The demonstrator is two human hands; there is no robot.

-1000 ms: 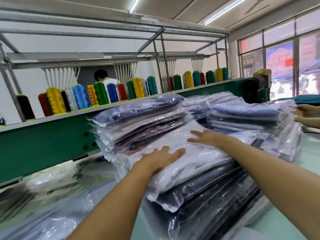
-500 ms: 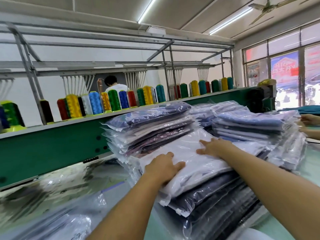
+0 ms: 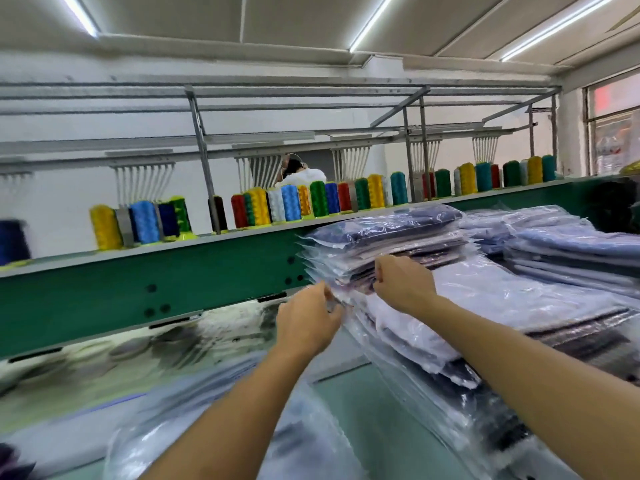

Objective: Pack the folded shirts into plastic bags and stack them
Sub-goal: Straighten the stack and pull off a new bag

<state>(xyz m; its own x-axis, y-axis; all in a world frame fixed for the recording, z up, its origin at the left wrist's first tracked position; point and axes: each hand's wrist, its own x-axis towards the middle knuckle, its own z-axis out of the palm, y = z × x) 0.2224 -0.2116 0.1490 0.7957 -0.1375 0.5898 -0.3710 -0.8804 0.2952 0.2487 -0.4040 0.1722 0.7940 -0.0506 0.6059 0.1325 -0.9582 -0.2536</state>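
A leaning stack of bagged shirts (image 3: 433, 344) fills the right side, topped by a white shirt in a clear plastic bag (image 3: 491, 292). Behind it rises a second pile of bagged shirts (image 3: 384, 237) with a dark blue one on top. My left hand (image 3: 306, 322) has its fingers curled at the left edge of the bags, pinching the plastic there. My right hand (image 3: 403, 282) is curled over the far left corner of the top bag, where it meets the rear pile.
A green machine beam (image 3: 138, 282) with several coloured thread cones (image 3: 287, 204) runs across behind the piles. More bagged light-blue shirts (image 3: 571, 244) lie at the right. Loose empty plastic bags (image 3: 194, 410) cover the pale table at lower left. A person (image 3: 301, 173) stands beyond the beam.
The view swung left and up. Both hands left the flat top of the white bag and moved left to the bags' edge, with fingers now curled.
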